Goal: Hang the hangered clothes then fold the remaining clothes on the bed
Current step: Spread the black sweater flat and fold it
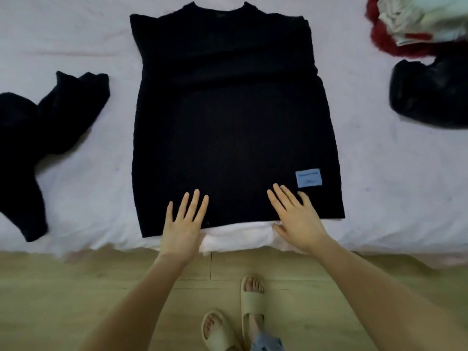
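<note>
Sweater [235,117], black knit, lies flat on the bed [101,198] with its collar at the far side and its hem at the near edge, sleeves tucked in so both side edges run nearly straight. Left of the sweater, well apart from it, a crumpled dark garment [38,127] sprawls toward the bed's near edge, with bare sheet between the two. On the sweater's hem the left hand [183,224] rests flat, fingers straight and spread, gripping nothing. Just right of it the right hand [296,219] also lies flat and open on the hem, fingers pointing up-left, its thumb at a white cloth [240,236] peeking out under the sweater. A pale blue label [308,179] sits near the sweater's lower right corner. Right of the sweater, past another bare strip of sheet, lie a black bundle [428,95] and, beyond it, a red and white heap [415,24]. Below the bed's edge is wooden floor [76,287], with two feet in slippers [253,300].
</note>
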A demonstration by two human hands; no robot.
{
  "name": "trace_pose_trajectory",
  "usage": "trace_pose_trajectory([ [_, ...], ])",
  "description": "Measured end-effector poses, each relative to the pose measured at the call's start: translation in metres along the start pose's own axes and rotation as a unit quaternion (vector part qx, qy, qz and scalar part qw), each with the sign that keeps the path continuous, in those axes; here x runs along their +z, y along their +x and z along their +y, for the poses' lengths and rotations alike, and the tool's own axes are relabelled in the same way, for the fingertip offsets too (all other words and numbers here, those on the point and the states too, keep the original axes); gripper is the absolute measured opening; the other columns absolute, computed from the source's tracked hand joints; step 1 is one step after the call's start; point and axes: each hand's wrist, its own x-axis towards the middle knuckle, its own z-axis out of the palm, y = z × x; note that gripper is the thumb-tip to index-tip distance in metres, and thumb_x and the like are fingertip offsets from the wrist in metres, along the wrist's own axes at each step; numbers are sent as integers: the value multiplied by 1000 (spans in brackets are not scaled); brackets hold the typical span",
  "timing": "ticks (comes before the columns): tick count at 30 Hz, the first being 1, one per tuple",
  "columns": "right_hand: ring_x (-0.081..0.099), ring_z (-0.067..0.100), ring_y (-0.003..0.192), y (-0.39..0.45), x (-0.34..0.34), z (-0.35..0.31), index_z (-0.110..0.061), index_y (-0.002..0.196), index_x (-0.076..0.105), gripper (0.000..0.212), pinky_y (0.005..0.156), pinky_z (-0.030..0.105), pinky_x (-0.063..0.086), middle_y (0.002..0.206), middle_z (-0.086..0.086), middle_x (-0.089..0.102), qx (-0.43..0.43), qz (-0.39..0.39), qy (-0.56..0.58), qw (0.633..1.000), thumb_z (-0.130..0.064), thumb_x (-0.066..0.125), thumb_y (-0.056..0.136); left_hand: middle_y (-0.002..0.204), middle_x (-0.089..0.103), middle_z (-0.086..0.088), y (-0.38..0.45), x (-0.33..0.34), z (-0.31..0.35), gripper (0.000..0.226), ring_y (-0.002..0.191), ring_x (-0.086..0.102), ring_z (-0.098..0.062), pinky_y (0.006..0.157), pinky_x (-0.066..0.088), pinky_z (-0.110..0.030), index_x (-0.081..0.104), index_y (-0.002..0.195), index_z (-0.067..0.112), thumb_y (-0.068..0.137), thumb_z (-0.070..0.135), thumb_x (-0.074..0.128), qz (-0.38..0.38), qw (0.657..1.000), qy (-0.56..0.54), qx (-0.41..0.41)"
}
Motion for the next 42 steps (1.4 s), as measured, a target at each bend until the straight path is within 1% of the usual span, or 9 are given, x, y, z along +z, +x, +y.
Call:
trace_pose_trajectory([
  [4,9,21,149,-4,-4,-1,-17,154,3,64,110,43,24,162,5,2,30,-33,-34,998,-17,35,99,161,-12,-6,-1,-4,-5,80,149,3,-24,111,25,-41,-17,150,19,98,18,43,20,998,48,32],
  [8,42,30,132,-12,-23,-2,-11,145,32,55,84,36,49,149,11,37,120,-31,-81,989,-9,52,94,159,24,0,-10,-21,-9,58,139,37,-20,87,48,-32,24,152,17,98,8,41,36,999,-3,-15],
  [11,57,30,108,7,-38,0,-7,128,46,37,64,33,43,125,13,55,116,-27,-121,985,-4,49,91,140,49,-2,-5,-34,-6,41,111,60,-21,75,55,-32,47,134,11,93,2,46,48,993,-85,-64],
  [15,59,29,96,15,-43,-9,-4,130,38,40,57,32,37,121,17,53,243,3,-1,970,3,45,91,148,37,-10,2,-34,2,45,135,39,-29,96,48,-35,42,137,7,94,-6,43,49,973,-198,-105],
  [19,56,30,100,5,-38,-6,-3,126,42,35,61,31,38,122,18,51,294,52,73,952,6,43,92,150,34,-10,11,-34,-2,50,146,17,-33,91,46,-37,35,143,11,95,4,48,59,994,-56,-77],
  [26,54,31,109,4,-48,3,-5,117,46,28,70,35,41,114,18,58,153,-60,-96,982,5,44,91,98,66,-4,20,-59,-1,23,89,63,-24,65,38,-31,58,105,10,92,-2,44,-14,998,47,-49],
  [34,44,18,60,-40,-155,-11,-11,66,38,32,53,27,36,66,3,39,112,-128,-88,982,15,47,82,104,62,-10,-46,-143,-12,27,95,62,-28,74,47,-37,61,101,3,89,-10,41,-55,996,-35,-66],
  [39,55,21,83,-79,-229,-22,-3,103,60,31,65,29,42,86,8,55,128,-142,-24,981,16,47,83,74,47,-2,-96,-208,-26,28,83,60,-26,67,40,-34,41,65,9,85,-12,43,-53,995,-47,-66],
  [42,41,17,60,-111,-261,-33,-11,71,43,28,52,28,35,72,3,45,131,-157,-14,979,15,44,81,72,47,-3,-133,-234,-28,23,84,61,-26,66,40,-32,55,79,7,84,-12,42,-59,994,-61,-67],
])
